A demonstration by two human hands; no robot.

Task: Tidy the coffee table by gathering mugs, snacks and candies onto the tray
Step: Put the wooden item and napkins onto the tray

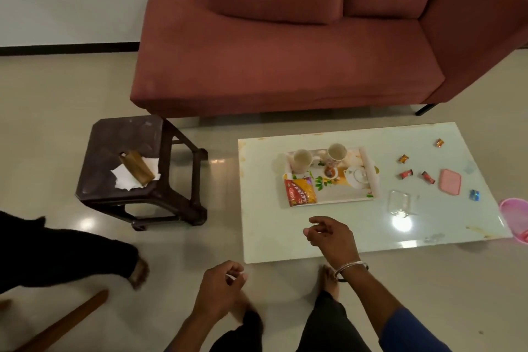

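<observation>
Mugs (pixel 303 159) sit on tray (pixel 368 168); both hands' fingers loosely curled, seemingly holding nothing.

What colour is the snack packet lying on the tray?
The snack packet is red and yellow, seen in the head view, at the tray's near-left corner.

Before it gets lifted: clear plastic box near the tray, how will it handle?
The clear box looks thin-walled and empty, so probably very light and apt to flex if squeezed. It sits flat on the glossy table top, so a push would likely slide it, not tip it. Its smooth faces may be slippery to pinch.
</observation>
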